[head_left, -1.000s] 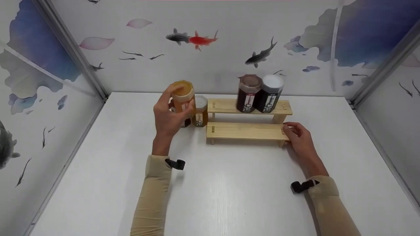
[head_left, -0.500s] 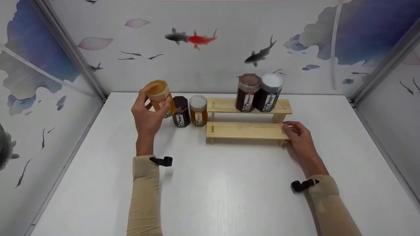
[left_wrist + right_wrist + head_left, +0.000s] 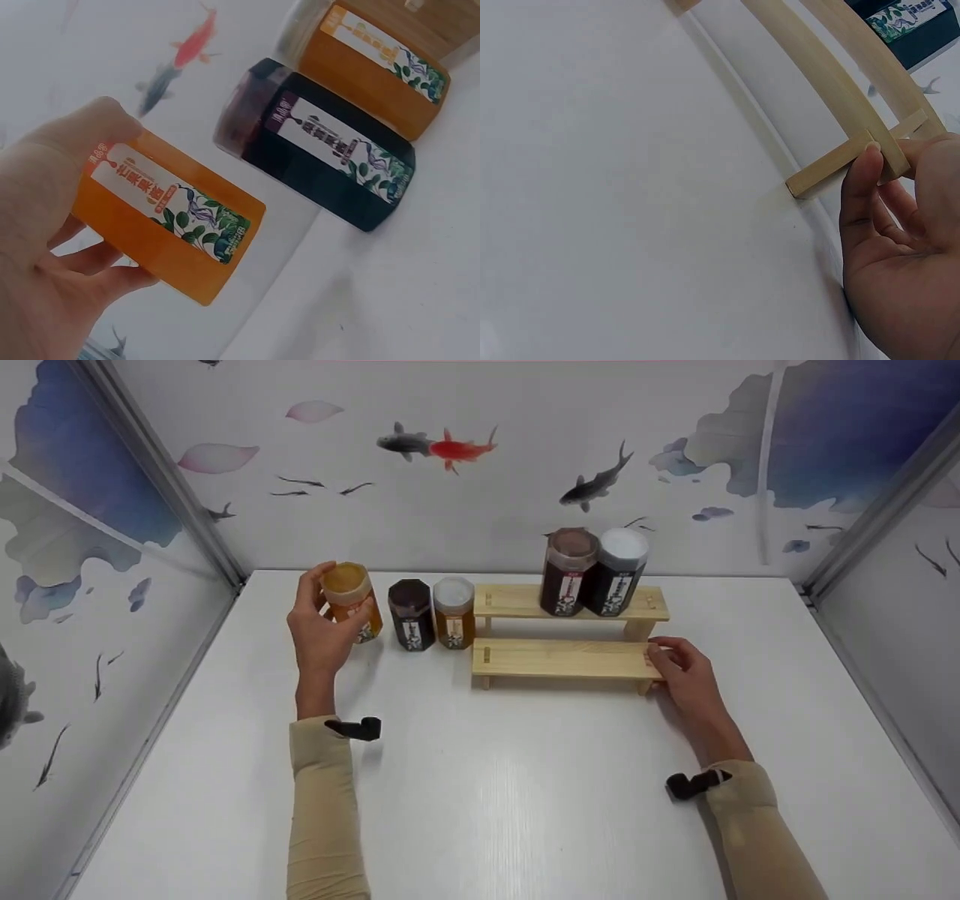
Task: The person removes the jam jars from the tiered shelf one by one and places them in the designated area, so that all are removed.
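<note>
Left hand (image 3: 319, 634): grip clamped round an orange faceted jar (image 3: 172, 214) with a yellow-topped lid and a white label printed with green leaves
Orange jar's place: left of the other jars, near the back wall (image 3: 480, 517); whether its base touches the white surface (image 3: 487, 787) cannot be told
Nearest neighbour: a dark purple faceted jar (image 3: 411, 619), upright, a narrow gap from the orange one
Next along: an amber faceted jar (image 3: 454, 619) with a white lid, just beside the two-tier pale wooden rack (image 3: 540, 658)
Right hand (image 3: 686, 675): grip pinching the right end of the rack's lower tier, thumb on the front edge
Upper tier: a dark faceted jar with a brown lid (image 3: 562, 592) and a dark faceted jar with a white lid (image 3: 619, 589), side by side
Back wall: painted fish, one red (image 3: 461, 451)
</note>
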Demonstrator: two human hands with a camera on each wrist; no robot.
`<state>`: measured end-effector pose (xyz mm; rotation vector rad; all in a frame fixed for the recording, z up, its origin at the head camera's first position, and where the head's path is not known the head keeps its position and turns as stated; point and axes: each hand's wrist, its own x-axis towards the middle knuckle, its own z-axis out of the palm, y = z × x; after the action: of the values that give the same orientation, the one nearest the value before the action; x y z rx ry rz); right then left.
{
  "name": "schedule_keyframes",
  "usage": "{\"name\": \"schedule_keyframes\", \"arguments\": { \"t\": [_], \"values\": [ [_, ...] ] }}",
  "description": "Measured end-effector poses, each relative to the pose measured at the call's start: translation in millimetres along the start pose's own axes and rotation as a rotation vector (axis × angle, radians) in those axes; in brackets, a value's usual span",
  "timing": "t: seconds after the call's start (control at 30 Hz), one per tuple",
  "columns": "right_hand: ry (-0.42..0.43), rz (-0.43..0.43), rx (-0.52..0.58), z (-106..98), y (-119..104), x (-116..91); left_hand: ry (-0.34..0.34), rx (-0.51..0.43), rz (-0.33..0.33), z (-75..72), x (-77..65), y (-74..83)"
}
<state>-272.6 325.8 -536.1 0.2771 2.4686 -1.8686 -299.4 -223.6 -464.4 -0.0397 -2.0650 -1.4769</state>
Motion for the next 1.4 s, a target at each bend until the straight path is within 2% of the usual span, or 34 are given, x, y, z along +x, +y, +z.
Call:
{"name": "schedule_keyframes", "arguments": {
  "t": [0.23, 0.47, 0.77, 1.03, 1.2, 1.3, 1.4],
  "values": [
    [0.002, -0.003, -0.034, 1, -2, -1, -0.082, -0.035, -0.026, 10.4, -3.8, -33.5],
    [-0.013, -0.012, -0.060, 1, 1, 0, -0.217, -0.042, -0.152, 8.4, -9.7, -54.3],
    [-0.018, -0.021, -0.026, -1, -4, -3, -0.225, 0.077, -0.101, 8.4, -10.1, -57.9],
    [-0.023, -0.011, -0.023, -1, -10, -6, -0.242, 0.014, -0.110, 9.2, -8.2, -58.2],
    [-0.018, -0.008, -0.016, -1, -3, -3, -0.239, 0.019, -0.104, 10.0, -9.3, -58.4],
    [-0.010, -0.012, -0.024, 0, -1, -3, -0.233, 0.001, -0.125, 9.5, -10.2, -55.8],
    [-0.005, -0.022, -0.034, 0, -1, -4, -0.209, 0.023, -0.144, 10.5, -9.0, -50.0]
  ]
}}
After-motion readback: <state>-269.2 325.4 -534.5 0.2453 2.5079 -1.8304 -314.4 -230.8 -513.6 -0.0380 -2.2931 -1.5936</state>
